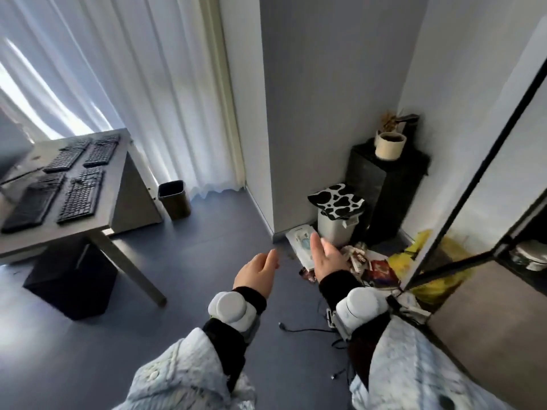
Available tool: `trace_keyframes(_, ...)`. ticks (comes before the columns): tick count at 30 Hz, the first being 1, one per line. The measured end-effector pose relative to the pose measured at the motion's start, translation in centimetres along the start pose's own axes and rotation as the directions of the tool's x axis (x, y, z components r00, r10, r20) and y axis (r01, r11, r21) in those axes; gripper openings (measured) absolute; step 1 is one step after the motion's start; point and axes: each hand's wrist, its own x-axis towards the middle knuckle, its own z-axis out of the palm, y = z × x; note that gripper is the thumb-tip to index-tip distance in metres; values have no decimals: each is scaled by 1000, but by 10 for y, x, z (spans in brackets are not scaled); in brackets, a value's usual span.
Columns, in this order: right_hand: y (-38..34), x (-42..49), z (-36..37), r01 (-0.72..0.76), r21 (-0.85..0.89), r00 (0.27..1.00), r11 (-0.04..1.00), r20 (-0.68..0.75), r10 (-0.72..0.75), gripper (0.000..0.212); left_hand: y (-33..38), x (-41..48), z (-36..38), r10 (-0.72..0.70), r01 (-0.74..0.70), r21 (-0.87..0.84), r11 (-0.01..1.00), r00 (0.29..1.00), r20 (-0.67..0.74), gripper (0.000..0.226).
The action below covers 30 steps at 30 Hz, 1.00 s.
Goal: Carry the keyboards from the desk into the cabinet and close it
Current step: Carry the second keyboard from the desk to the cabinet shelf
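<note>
Far off to the left of both hands, black keyboards [80,195] flat on the table [114,187], untouched. Left hand [257,273] out over the floor, empty, fingers loosely relaxed. Right hand [325,258] just beside it, not touching, empty too, fingers straight. Close on the right, black-framed cabinet [497,315]. Beyond the fingertips, cow-print cloth [337,201] draped over a white bin [333,229].

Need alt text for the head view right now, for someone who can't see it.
The left hand and right hand reach forward open and empty above the dark floor. Several black keyboards lie on the desk at left; a black-framed glass cabinet door stands at right.
</note>
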Motion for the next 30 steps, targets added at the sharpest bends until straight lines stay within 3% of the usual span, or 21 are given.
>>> trace_keyframes(6, -35, 40, 70, 38, -122, 996, 992, 86, -27, 64, -47, 38, -45, -69, 66, -44, 997, 993, -90, 23)
trace_keyframes(8, -42, 53, 85, 45, -89, 992, 995, 121, -34, 65, -54, 47, -55, -89, 85, -45, 995, 991, -100, 17)
trace_keyframes(12, -84, 111, 149, 72, -37, 969, 997, 240, -61, 67, -70, 109, -108, -169, 159, -61, 985, 962, -217, 35)
trace_keyframes(16, -118, 155, 183, 108, -7, 947, 994, 305, -101, 66, -65, 155, -148, -222, 220, -37, 975, 943, -247, 56)
trace_keyframes(23, -177, 235, 243, 142, 1, 908, 990, 398, -130, 66, -63, 237, -210, -244, 213, -124, 969, 901, -359, 52)
trace_keyframes(26, -198, 270, 280, 147, -24, 892, 989, 435, -122, 67, -76, 281, -234, -279, 206, -219, 954, 876, -394, 65)
trace_keyframes(30, -209, 295, 310, 138, -38, 886, 990, 451, -106, 68, -85, 309, -251, -359, 203, -401, 893, 860, -364, 117)
